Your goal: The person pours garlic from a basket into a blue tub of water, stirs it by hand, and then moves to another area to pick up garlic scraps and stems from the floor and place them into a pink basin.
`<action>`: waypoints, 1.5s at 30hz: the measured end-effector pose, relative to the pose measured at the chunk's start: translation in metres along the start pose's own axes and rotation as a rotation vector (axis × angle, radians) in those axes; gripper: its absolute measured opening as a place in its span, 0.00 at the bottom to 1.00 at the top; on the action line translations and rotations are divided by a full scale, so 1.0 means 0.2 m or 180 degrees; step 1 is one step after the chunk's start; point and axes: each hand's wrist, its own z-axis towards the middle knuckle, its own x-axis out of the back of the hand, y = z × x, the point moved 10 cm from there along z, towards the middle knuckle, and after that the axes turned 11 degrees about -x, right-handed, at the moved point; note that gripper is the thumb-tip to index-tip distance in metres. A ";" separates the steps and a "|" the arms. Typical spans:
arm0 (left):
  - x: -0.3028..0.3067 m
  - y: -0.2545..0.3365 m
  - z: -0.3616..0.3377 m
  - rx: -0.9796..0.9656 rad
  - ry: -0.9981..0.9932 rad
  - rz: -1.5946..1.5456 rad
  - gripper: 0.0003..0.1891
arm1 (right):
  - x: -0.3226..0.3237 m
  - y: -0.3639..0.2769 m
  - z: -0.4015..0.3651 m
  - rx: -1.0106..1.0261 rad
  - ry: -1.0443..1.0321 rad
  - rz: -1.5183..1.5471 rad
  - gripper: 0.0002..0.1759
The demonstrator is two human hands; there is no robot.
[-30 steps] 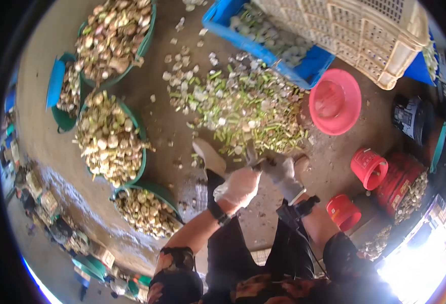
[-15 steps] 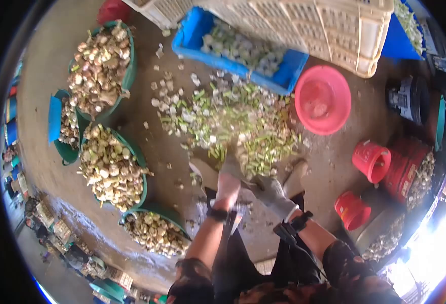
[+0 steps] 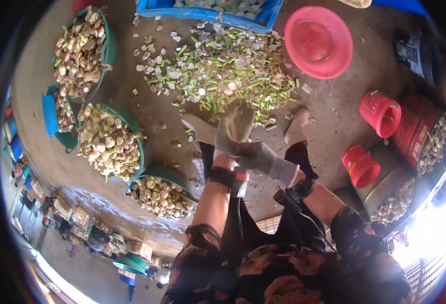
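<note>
My left hand (image 3: 235, 124) wears a dirty grey work glove, its fingers stretched away from me over the near edge of the trimmings on the floor. My right hand (image 3: 257, 158), also gloved, reaches across and is closed on the cuff of the left glove at the wrist. Its fingertips are partly hidden there. Bare skin shows between the left glove and the black wrist strap. Beyond my hands lies a spread of cut green stems and white garlic skins (image 3: 228, 71), between and ahead of my shoes (image 3: 296, 125).
Green tubs of garlic bulbs (image 3: 109, 144) line the left side. A blue crate (image 3: 218, 18) and a pink basin (image 3: 340, 43) stand ahead. On the right are red buckets (image 3: 361, 166) and sacks of garlic (image 3: 395, 202). Other people are in the far lower left.
The left glove now covers more of my left hand, where bare skin showed before. My right hand has moved to its cuff. The view has tilted down, so the floor items sit higher.
</note>
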 end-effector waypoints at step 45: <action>1.46 -0.03 0.42 0.0091 0.2978 0.0018 0.28 | -0.51 0.45 1.18 0.0738 -0.0810 0.5640 0.31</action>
